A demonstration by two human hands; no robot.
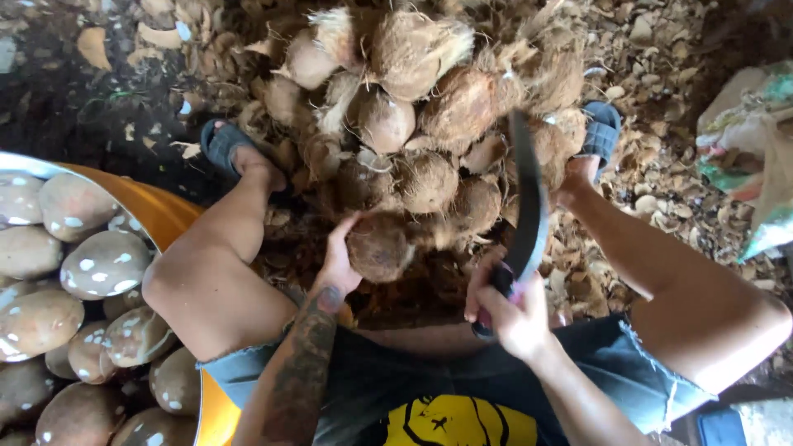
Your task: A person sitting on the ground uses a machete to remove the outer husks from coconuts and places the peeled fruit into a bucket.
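Note:
My left hand [340, 258] grips a brown husked coconut [380, 246] low between my knees. My right hand [508, 310] is closed on the handle of a dark curved machete [530, 202], whose blade points up and away over the heap. Just beyond the held coconut lies a pile of hairy brown coconuts [413, 107] on the ground between my feet.
An orange basin [157, 211] at the left holds several peeled, smooth coconuts [103, 263]. Husk scraps and shell chips [652, 49] litter the dirt floor. A sack [756, 140] lies at the right. My feet wear blue sandals [221, 144].

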